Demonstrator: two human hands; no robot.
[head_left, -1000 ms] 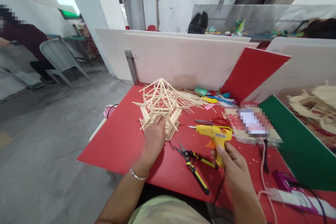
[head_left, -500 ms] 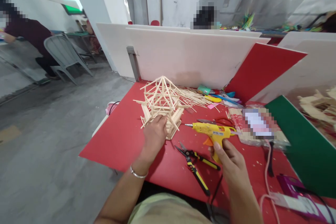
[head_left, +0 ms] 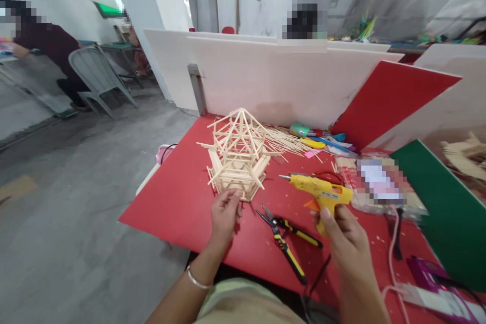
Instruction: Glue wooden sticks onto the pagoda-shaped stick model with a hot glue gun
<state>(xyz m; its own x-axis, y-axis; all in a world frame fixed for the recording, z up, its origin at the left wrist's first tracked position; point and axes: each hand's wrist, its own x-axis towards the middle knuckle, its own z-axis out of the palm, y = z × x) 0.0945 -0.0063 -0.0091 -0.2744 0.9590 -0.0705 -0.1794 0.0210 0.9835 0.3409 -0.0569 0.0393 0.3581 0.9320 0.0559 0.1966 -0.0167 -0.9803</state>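
Observation:
A pavilion-like model of thin wooden sticks stands upright on the red tabletop, with a pointed frame roof. My left hand is at its front base, thumb and fingers pinched together; what they hold, if anything, is hidden. My right hand grips a yellow glue gun by its handle, nozzle pointing left toward the model and apart from it. Between my hands lie long-nosed pliers with black and yellow handles, jaws spread, on the table.
Behind the model lie loose wooden sticks, a yellow-handled tool and red-handled pliers. A phone rests on a wrapped pack at right. White boards stand along the back, a green board at right. A person sits far left.
My left hand has drawn back from inside the model's front toward me, down to its base edge. The glue gun stays in my right hand; the whole view has shifted slightly.

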